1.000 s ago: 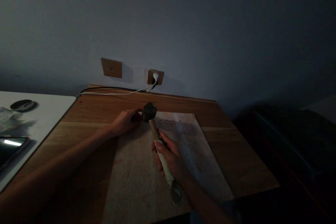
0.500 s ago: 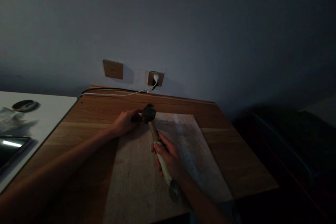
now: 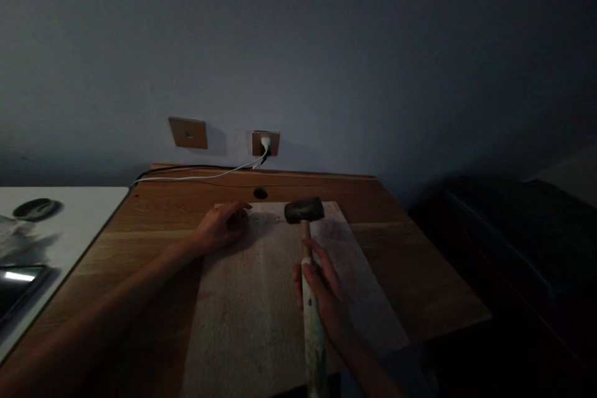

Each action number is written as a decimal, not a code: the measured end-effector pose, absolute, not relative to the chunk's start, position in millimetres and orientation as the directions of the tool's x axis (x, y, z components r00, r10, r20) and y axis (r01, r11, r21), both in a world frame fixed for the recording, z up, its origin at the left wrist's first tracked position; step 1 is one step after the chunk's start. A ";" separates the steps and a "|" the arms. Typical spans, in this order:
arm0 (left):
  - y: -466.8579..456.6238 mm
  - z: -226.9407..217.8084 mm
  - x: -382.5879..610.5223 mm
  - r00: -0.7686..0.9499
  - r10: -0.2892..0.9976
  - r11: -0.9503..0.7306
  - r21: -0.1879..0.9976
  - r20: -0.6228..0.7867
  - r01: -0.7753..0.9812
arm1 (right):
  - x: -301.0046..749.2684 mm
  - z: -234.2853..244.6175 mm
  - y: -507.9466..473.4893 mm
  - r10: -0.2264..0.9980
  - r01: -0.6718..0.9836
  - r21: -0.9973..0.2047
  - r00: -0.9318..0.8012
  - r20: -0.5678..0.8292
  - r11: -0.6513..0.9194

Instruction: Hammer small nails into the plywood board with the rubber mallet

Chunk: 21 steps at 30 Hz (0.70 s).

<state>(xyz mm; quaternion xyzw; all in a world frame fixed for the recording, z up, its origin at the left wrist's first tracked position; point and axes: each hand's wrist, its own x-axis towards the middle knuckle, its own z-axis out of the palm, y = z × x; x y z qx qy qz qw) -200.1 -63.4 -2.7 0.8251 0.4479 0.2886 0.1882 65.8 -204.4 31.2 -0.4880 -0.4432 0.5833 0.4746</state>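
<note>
My right hand [image 3: 324, 283] is wrapped around the pale, worn handle of a mallet [image 3: 304, 210]. Its dark, barrel-shaped head is raised over the far part of a whitish, scuffed board [image 3: 237, 311]. My left hand [image 3: 224, 225] rests by the board's far left corner, fingers curved and apart, with no held object visible between them. Just right of its fingertips, small marks or bits show along the board's far edge, too small to name.
The board lies on a wooden table [image 3: 396, 261] against a wall. A round dark hole [image 3: 260, 193] sits behind the board. White and black cables run to a wall socket [image 3: 265, 143]. On the left, a white surface [image 3: 93, 205] holds a dark round object [image 3: 38, 209] and a dark-screened device [image 3: 18, 289].
The mallet head has moved right, away from my left hand, and its handle has swung more upright. My left hand has shifted slightly left, its fingers now more apart. The view has shifted a little.
</note>
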 end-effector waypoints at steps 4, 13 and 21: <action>-64.8 -3.0 -202.0 0.463 0.831 -0.556 0.486 0.308 0.674 | 98.8 19.4 -221.4 0.988 0.087 -0.984 -0.014 -0.155 -0.153; -63.4 1.4 -205.6 0.323 0.864 -0.484 0.456 0.386 0.747 | 118.9 34.0 -225.8 0.923 0.449 -0.876 -0.235 -0.304 -0.174; -65.6 5.6 -198.2 0.071 0.894 -0.306 0.488 0.443 0.817 | 128.2 34.0 -227.9 0.942 0.737 -0.630 -0.336 -0.026 0.245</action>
